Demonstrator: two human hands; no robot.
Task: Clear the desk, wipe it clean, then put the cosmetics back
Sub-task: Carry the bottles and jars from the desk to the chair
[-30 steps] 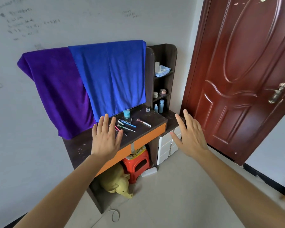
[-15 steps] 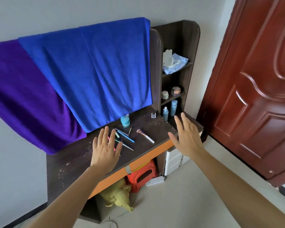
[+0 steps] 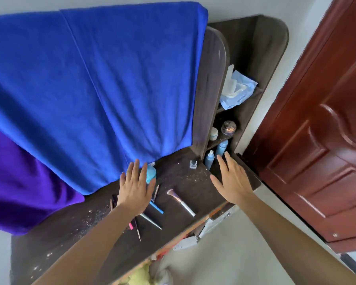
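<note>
I count on the counter (image 3: 179, 177): one makeup brush (image 3: 181, 202), one teal bottle (image 3: 151, 175), one clear jar (image 3: 193, 164). Over it, left grip (image 3: 135, 192) and right grip (image 3: 232, 182), fingers straight, both empty.

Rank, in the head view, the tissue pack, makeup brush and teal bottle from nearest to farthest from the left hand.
1. teal bottle, beside the left hand.
2. makeup brush, to its right.
3. tissue pack, high at right.

Brush (image 3: 180, 203) on desk (image 3: 74, 227), right of pencils (image 3: 150, 220)
</note>
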